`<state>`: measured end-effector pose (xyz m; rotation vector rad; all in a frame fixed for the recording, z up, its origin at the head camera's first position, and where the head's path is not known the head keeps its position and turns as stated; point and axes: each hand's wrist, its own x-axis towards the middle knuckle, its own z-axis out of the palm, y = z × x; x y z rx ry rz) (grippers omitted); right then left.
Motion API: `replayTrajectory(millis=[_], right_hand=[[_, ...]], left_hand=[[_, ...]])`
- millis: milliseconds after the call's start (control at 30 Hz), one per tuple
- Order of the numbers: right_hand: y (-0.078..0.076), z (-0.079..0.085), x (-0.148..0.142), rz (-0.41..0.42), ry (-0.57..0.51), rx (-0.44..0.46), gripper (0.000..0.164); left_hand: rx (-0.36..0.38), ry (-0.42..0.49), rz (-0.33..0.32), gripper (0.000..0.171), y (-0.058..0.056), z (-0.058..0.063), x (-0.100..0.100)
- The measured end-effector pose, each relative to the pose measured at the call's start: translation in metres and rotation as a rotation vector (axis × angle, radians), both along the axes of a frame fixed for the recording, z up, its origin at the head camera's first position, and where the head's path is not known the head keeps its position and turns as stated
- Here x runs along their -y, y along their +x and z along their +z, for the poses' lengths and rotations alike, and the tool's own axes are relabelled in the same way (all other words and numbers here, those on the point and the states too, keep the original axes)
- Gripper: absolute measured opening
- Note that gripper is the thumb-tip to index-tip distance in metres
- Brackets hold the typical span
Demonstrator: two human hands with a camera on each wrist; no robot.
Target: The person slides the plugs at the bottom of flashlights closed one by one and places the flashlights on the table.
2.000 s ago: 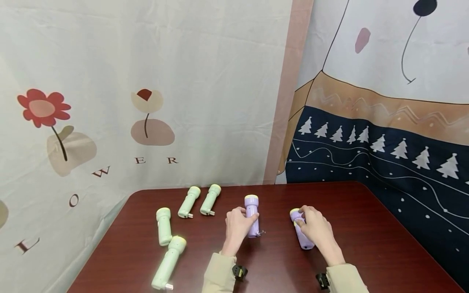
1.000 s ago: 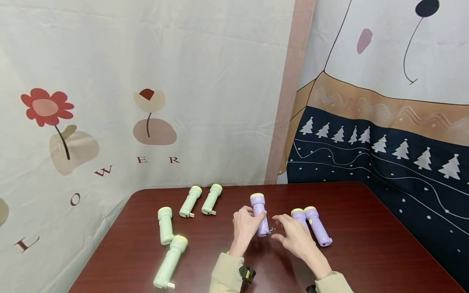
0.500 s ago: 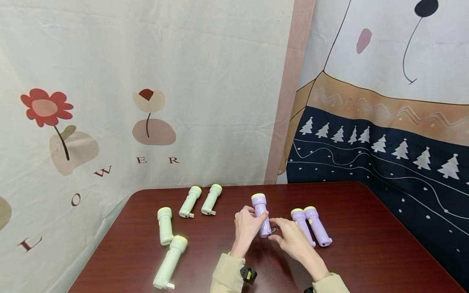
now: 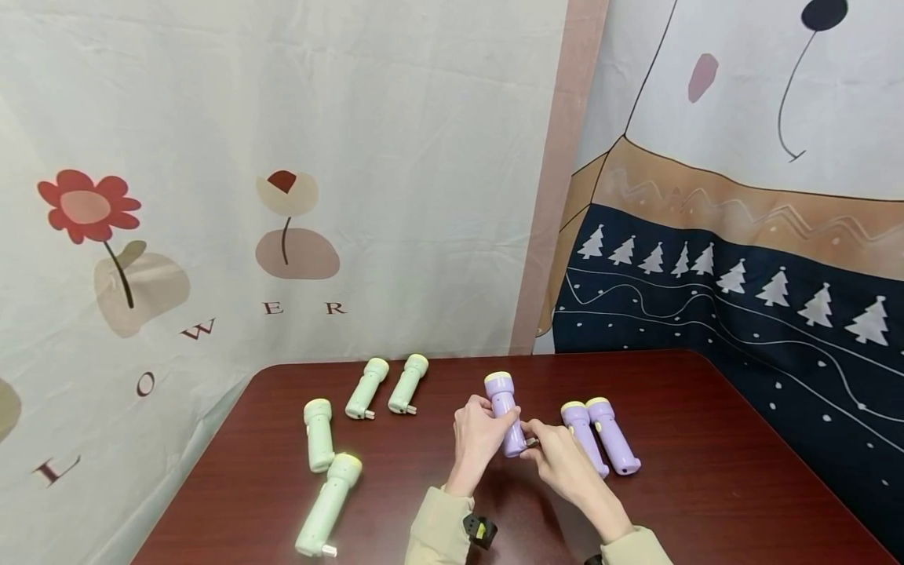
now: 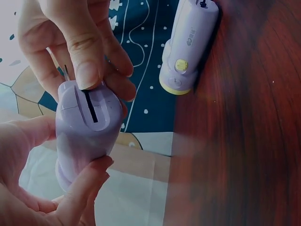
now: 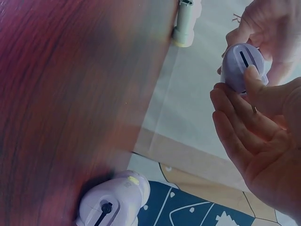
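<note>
A purple flashlight [image 4: 503,402] with a pale yellow head is held by my left hand [image 4: 476,439], thumb on one side and fingers on the other. My right hand [image 4: 565,463] is at its tail end. In the left wrist view, the right thumb presses by the dark slot in the flashlight's tail [image 5: 106,110], and a thin metal prong sticks out beside it. The right wrist view has the right fingers [image 6: 244,113] under that end. Beside the right hand lie two more purple flashlights, one partly hidden [image 4: 579,420] and one in full view [image 4: 616,441].
Several light green flashlights lie on the left of the dark red table [image 4: 395,502]: two at the back, one farther left [image 4: 319,439], one near the front [image 4: 328,506]. Printed cloth hangs behind the table and along its right side.
My right hand let go of a purple flashlight at the right, now beside another, and moved left to the held flashlight's tail. The left hand shifted slightly right with its flashlight.
</note>
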<state>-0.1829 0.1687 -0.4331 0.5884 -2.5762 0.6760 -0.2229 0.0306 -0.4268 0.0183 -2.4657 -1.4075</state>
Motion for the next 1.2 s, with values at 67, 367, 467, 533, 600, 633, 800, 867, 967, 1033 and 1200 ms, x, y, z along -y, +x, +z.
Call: replayTrajectory(millis=[67,367,467,533,600,633,800,867,967,1033,1200], right_hand=[[-0.0003,-0.0003,-0.0004,0.01,0.001,-0.011,0.021],[-0.0008,0.0015,-0.0009,-0.021,0.02,-0.075,0.018],[-0.0009,0.0025,-0.001,-0.025,0.029,-0.085,0.018],[-0.001,0.003,-0.0009,-0.024,0.033,-0.091,0.018],[-0.0007,0.0037,-0.0009,-0.021,0.033,-0.091,0.018],[-0.0005,0.004,-0.0008,-0.023,0.033,-0.089,0.018],[0.0004,0.0053,-0.0004,-0.026,0.039,-0.085,0.018],[0.0006,0.0057,-0.0003,-0.021,0.042,-0.089,0.018],[0.001,0.0062,-0.0001,-0.014,0.044,-0.096,0.018],[0.001,0.0059,0.0,-0.013,0.045,-0.098,0.018],[0.0014,0.005,0.0011,-0.019,0.048,-0.103,0.02]], left_hand=[[0.007,-0.004,0.009,0.04,0.0006,0.0009,-0.0011],[0.026,-0.006,0.037,0.044,0.0007,0.0014,-0.0061],[0.034,0.004,0.038,0.044,0.0006,0.0019,-0.0068],[0.041,0.01,0.037,0.045,0.0007,0.0022,-0.007],[0.05,0.013,0.036,0.045,0.0006,0.0023,-0.0072],[0.051,0.012,0.036,0.045,0.0005,0.0023,-0.0073],[0.048,0.004,0.038,0.046,0.0007,0.0029,-0.0073],[0.044,0.001,0.038,0.046,0.0009,0.0031,-0.007],[0.043,-0.001,0.039,0.047,0.0013,0.0032,-0.0065],[0.045,-0.002,0.041,0.048,0.0018,0.0034,-0.0062],[0.055,-0.002,0.049,0.048,0.0032,0.0039,-0.0057]])
